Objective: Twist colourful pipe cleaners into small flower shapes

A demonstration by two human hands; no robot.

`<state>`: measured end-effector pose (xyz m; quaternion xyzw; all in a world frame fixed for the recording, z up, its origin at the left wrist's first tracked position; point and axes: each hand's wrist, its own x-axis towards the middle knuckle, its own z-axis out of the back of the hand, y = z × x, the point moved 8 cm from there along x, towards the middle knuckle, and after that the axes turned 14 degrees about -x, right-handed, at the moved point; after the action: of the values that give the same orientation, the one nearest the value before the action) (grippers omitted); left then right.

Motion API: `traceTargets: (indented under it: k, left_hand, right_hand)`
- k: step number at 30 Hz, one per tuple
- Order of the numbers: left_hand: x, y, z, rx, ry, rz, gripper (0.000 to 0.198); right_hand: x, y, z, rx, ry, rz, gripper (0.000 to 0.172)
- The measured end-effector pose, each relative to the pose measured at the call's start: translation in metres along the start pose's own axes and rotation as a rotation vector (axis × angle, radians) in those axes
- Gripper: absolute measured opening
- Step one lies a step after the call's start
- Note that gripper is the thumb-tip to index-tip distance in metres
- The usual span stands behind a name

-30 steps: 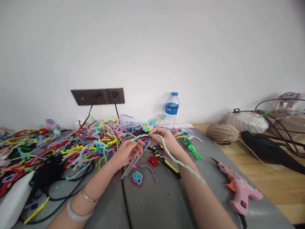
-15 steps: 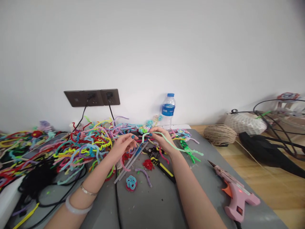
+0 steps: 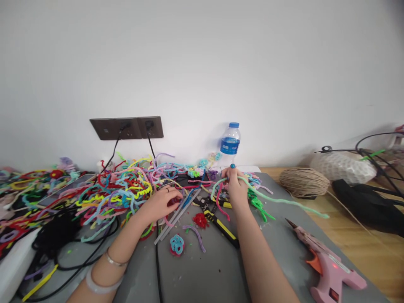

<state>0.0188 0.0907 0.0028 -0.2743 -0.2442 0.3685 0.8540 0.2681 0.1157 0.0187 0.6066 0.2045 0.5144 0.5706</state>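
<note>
My right hand (image 3: 236, 185) pinches a light green pipe cleaner (image 3: 284, 199), whose long end stretches right across the table and whose short end curls down to the left. My left hand (image 3: 164, 203) rests low beside two clear glue sticks (image 3: 178, 216), fingers loosely bent with a gap to the thumb; a dark red thing under them is mostly hidden. Below and between the hands lie yellow-and-black pliers (image 3: 221, 228), a red fuzzy piece (image 3: 201, 220), a purple pipe cleaner piece (image 3: 198, 240) and a blue looped pipe cleaner flower (image 3: 177, 245).
A large tangle of coloured pipe cleaners (image 3: 116, 193) covers the left. A water bottle (image 3: 230, 145) stands by the wall. At right are a pink glue gun (image 3: 334, 269), a twine ball (image 3: 304, 182) and a black bag (image 3: 362, 206). A black cable (image 3: 158, 261) crosses the table.
My right hand has moved right and turned upright, carrying the green pipe cleaner away from my left hand. My left hand has lowered slightly. The view has shifted a little left.
</note>
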Motion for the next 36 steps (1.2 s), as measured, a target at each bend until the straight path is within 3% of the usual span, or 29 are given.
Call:
traceTargets:
  k: [3, 6, 9, 12, 15, 17, 19, 21, 25, 28, 32, 36]
  left_hand:
    - [-0.003, 0.000, 0.000, 0.001, 0.054, 0.001, 0.038]
    - [-0.004, 0.005, 0.003, 0.003, 0.039, 0.022, 0.035]
    - [-0.002, 0.005, 0.007, -0.018, -0.030, -0.023, 0.023]
    - [-0.001, -0.001, 0.016, -0.080, -0.170, -0.080, 0.015]
    - [-0.003, -0.006, 0.025, -0.171, -0.314, -0.067, 0.016]
    - [-0.005, -0.008, 0.026, -0.246, -0.375, -0.017, 0.018]
    - [-0.007, -0.008, 0.026, -0.345, -0.427, 0.035, 0.018]
    - [-0.007, -0.007, 0.021, -0.464, -0.434, 0.084, 0.018]
    - [-0.003, -0.008, 0.010, -0.592, -0.380, 0.140, 0.020]
    - [0.000, -0.012, 0.005, -0.598, -0.340, 0.153, 0.021]
    - [0.000, -0.012, 0.000, -0.638, -0.326, 0.177, 0.021]
    - [0.001, -0.007, -0.003, -0.722, -0.322, 0.190, 0.015]
  right_hand:
    - [-0.001, 0.011, 0.005, -0.188, 0.045, 0.046, 0.056]
    - [0.000, 0.005, 0.004, -0.460, 0.152, -0.011, 0.047]
    - [-0.001, -0.013, 0.006, -0.712, 0.226, -0.092, 0.030]
    - [-0.001, -0.028, 0.011, -0.781, 0.236, -0.163, 0.021]
    - [0.002, -0.023, 0.018, -0.747, 0.129, -0.126, 0.026]
    - [0.003, -0.005, 0.021, -0.672, 0.018, -0.007, 0.027]
    - [0.001, 0.014, 0.017, -0.521, -0.008, 0.113, 0.023]
    - [-0.005, 0.027, 0.000, -0.309, 0.133, 0.153, 0.023]
    - [-0.036, 0.045, -0.055, -0.006, 0.630, 0.153, 0.026]
    - [-0.057, 0.049, -0.079, 0.074, 0.829, 0.138, 0.021]
    - [-0.067, 0.046, -0.089, 0.130, 0.899, 0.100, 0.016]
    - [-0.062, 0.041, -0.085, 0.086, 0.843, 0.083, 0.008]
